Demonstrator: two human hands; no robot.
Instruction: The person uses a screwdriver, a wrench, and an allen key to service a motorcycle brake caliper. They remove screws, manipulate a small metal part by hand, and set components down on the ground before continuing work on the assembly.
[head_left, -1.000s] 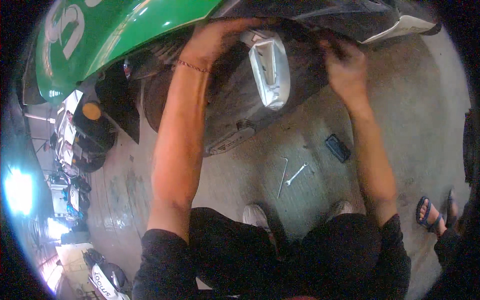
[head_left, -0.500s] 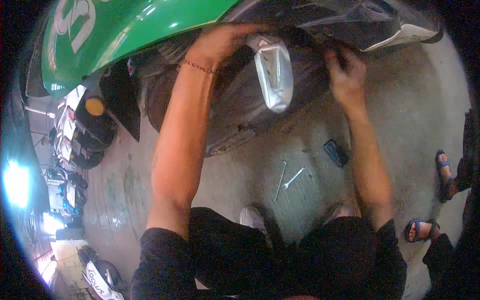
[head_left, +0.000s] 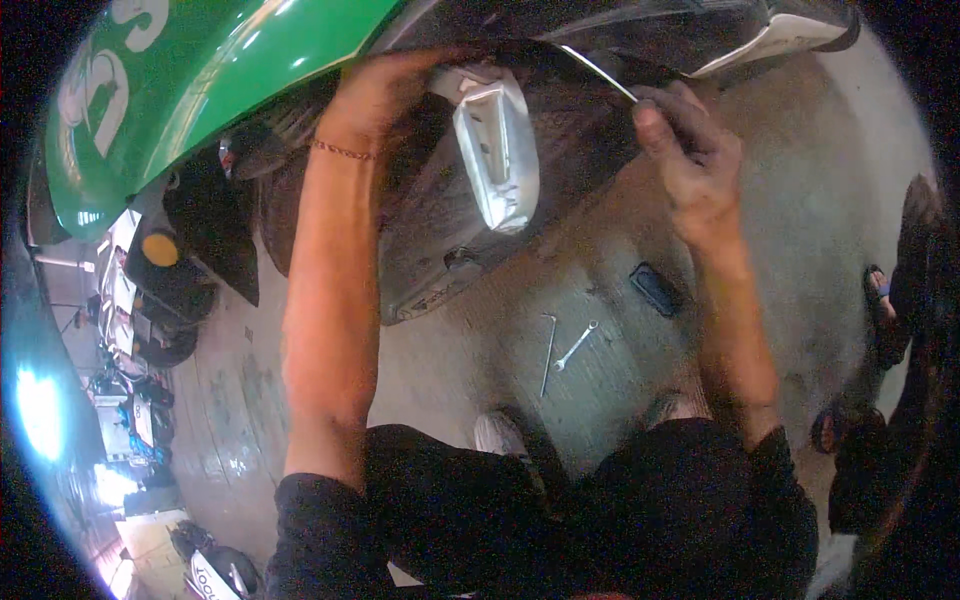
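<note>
A vehicle with a green body panel (head_left: 250, 70) and dark underside parts lies across the top of the view. My left hand (head_left: 385, 90) reaches in under the panel's edge; its fingertips are hidden among the dark parts. Beside that hand, a long silver metal piece (head_left: 522, 160) like a footrest juts down toward me. My right hand (head_left: 695, 150) is closed around a thin, straight metal rod (head_left: 600, 72). The rod's far end points up and left into the dark underside, and its other end is hidden in my fist.
On the concrete floor lie a combination wrench (head_left: 577, 346), a thin bent-ended metal rod (head_left: 548, 355) and a dark rectangular object (head_left: 657, 289). Another person's sandalled foot (head_left: 880, 290) is at the right. Parked two-wheelers (head_left: 150, 300) line the left side.
The rod in my right hand now shows clearly, reaching toward the underside. My left hand remains under the panel. The whole view has shifted, moving the vehicle left in it.
</note>
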